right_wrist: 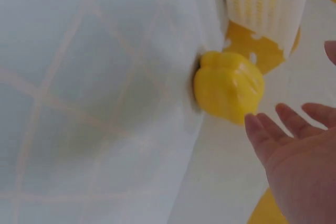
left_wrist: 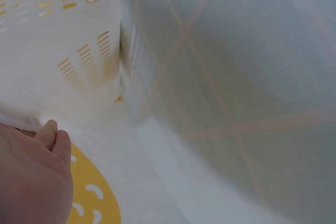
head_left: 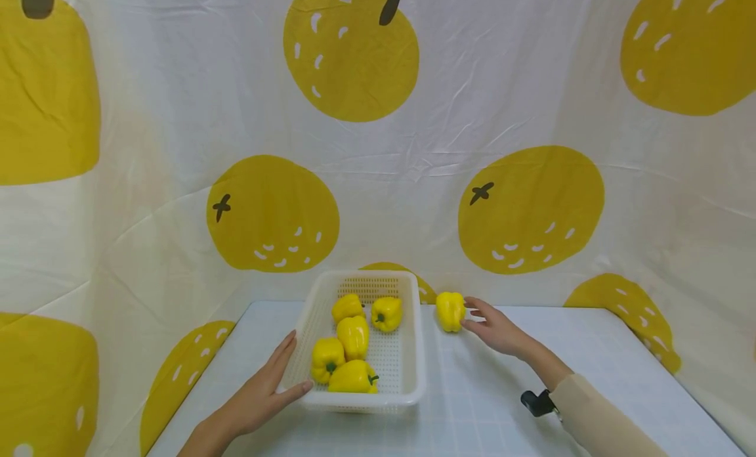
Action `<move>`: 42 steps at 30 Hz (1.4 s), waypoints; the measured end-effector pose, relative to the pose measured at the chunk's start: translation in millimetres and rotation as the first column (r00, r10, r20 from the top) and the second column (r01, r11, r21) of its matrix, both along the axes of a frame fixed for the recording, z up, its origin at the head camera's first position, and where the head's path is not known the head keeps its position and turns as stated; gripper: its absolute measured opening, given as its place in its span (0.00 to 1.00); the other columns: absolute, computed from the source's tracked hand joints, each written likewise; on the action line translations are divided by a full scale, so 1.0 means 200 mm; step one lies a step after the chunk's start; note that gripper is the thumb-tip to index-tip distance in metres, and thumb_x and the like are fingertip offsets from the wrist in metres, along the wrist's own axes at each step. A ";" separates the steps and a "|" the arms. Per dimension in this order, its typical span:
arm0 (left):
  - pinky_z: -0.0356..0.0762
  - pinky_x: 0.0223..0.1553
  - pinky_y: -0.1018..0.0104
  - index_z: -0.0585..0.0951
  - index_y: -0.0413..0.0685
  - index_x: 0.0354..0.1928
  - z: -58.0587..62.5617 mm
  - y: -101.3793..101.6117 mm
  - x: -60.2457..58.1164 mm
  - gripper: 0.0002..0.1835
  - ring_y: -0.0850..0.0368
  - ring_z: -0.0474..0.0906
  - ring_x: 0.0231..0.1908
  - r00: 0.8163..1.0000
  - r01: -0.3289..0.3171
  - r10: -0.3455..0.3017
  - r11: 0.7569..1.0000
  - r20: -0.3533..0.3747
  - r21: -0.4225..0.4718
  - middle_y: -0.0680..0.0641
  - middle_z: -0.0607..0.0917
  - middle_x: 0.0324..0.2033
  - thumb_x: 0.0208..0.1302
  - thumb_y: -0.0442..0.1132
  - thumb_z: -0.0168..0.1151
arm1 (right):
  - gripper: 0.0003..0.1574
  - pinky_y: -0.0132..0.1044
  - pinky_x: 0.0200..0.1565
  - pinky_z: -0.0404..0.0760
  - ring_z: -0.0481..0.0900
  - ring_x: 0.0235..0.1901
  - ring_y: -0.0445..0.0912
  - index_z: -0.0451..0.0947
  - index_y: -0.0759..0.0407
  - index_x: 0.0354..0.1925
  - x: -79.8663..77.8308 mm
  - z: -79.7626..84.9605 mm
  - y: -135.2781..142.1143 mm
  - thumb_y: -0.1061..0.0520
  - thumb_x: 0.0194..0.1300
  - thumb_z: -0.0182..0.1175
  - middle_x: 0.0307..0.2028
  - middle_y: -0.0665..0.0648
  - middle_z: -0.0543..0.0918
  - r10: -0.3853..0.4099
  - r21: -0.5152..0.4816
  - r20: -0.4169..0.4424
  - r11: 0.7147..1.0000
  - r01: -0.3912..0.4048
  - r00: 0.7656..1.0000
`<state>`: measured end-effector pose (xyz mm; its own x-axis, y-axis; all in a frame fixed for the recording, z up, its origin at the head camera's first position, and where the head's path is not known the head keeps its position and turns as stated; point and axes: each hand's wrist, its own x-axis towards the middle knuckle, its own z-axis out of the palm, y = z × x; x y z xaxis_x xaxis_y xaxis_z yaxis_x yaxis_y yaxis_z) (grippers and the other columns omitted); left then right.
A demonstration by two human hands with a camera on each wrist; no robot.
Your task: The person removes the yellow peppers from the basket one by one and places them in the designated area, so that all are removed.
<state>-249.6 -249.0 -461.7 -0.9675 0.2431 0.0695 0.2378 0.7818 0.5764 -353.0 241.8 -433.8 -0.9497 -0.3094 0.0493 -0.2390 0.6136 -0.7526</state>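
— On the worktop (head_left: 502, 404), where do we stand with our hands?

— Our left hand (head_left: 268, 388) lies against the near left corner of the white basket (head_left: 413, 352), fingers straight along its side wall and the thumb stretched across the near rim. It presses and steadies; it pinches nothing. Our right hand (head_left: 496, 329) is spread, fingers relaxed and apart, palm turned toward the loose yellow pepper (head_left: 451, 310).

— Are we touching that pepper?

— From the head view our fingertips sit right at its right flank. From the right wrist view a fingertip (right_wrist: 257, 124) seems to reach its lower edge, yet we cannot tell whether that is true contact. Nothing is curled around it.

— Which way does it lie from us?

— It stands just outside the basket's far right corner, apart from the wall, close to the curtain (head_left: 378, 181) at the back. From our right hand it lies directly to the left, within the spread of the fingers. Our left hand is well apart from it, with the whole basket between. So the right hand is by far the nearer one.

— And its long axis?

— It looks roughly upright, slightly taller than wide.

— What is in the basket?

— Five yellow peppers (head_left: 352, 335) lie inside, clustered toward the left and near end.
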 end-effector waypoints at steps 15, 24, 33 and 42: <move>0.54 0.71 0.31 0.45 0.49 0.83 0.02 0.01 0.01 0.54 0.39 0.48 0.79 1.000 0.014 -0.014 1.000 0.001 -0.001 0.46 0.42 0.82 0.68 0.70 0.56 | 0.37 0.62 0.65 0.71 0.68 0.68 0.66 0.66 0.64 0.71 0.15 0.06 -0.09 0.50 0.73 0.63 0.71 0.69 0.69 0.151 -0.006 -0.113 0.988 -0.153 0.982; 0.55 0.71 0.32 0.45 0.50 0.83 0.01 0.00 0.01 0.54 0.41 0.49 0.79 1.000 0.012 -0.012 1.000 0.003 0.009 0.49 0.41 0.82 0.68 0.70 0.57 | 0.37 0.61 0.64 0.74 0.72 0.66 0.62 0.67 0.61 0.71 0.22 0.11 -0.19 0.50 0.71 0.65 0.70 0.64 0.72 0.270 -0.030 -0.149 0.960 -0.278 0.951; 0.55 0.71 0.32 0.45 0.49 0.83 0.02 0.01 0.01 0.54 0.41 0.49 0.79 1.000 0.016 -0.016 1.000 -0.004 0.007 0.48 0.42 0.82 0.68 0.70 0.56 | 0.35 0.58 0.63 0.76 0.73 0.66 0.62 0.67 0.61 0.72 0.26 0.14 -0.32 0.54 0.73 0.64 0.69 0.64 0.72 0.353 -0.057 -0.167 0.929 -0.366 0.921; 0.55 0.72 0.34 0.46 0.51 0.83 0.01 0.00 0.00 0.55 0.43 0.48 0.79 1.000 0.000 0.000 1.000 0.006 0.004 0.50 0.42 0.82 0.67 0.70 0.58 | 0.33 0.47 0.58 0.82 0.78 0.58 0.50 0.70 0.56 0.70 0.27 0.17 -0.48 0.51 0.71 0.65 0.64 0.55 0.77 0.392 -0.006 -0.157 0.917 -0.398 0.906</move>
<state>-249.4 -249.3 -459.7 -0.9679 0.2428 0.0645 0.2342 0.7795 0.5809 -298.1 145.5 -399.1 -0.7305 -0.6532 0.1994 -0.5676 0.4182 -0.7092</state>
